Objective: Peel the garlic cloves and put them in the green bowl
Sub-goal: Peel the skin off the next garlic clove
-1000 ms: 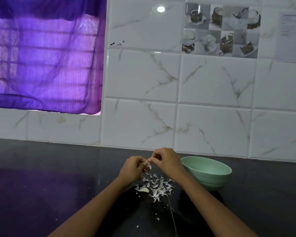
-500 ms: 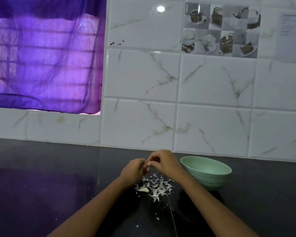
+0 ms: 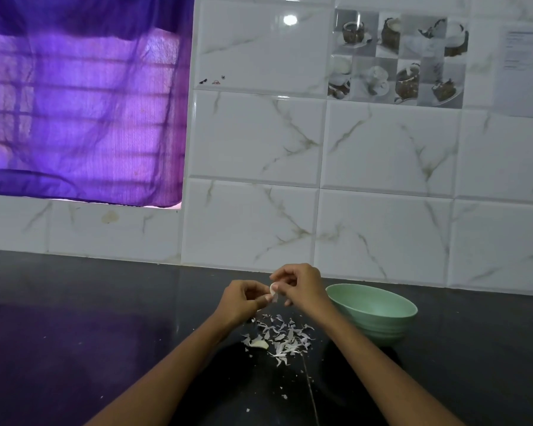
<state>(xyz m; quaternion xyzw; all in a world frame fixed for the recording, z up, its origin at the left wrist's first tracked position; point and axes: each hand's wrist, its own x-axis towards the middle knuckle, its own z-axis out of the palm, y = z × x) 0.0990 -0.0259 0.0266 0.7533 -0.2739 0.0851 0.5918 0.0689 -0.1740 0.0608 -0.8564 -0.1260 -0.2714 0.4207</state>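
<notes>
Both hands (image 3: pixel 271 295) raised slightly, clove (image 3: pixel 272 289) apparently barer

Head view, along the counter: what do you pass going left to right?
Left hand → garlic clove pinched between both hands → right hand → green bowl.

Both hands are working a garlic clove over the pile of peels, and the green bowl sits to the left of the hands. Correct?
Not quite. The head view shows the green bowl to the right of the hands, beside the right hand. Both hands, left hand included, do hold the garlic clove above the peels.
</notes>
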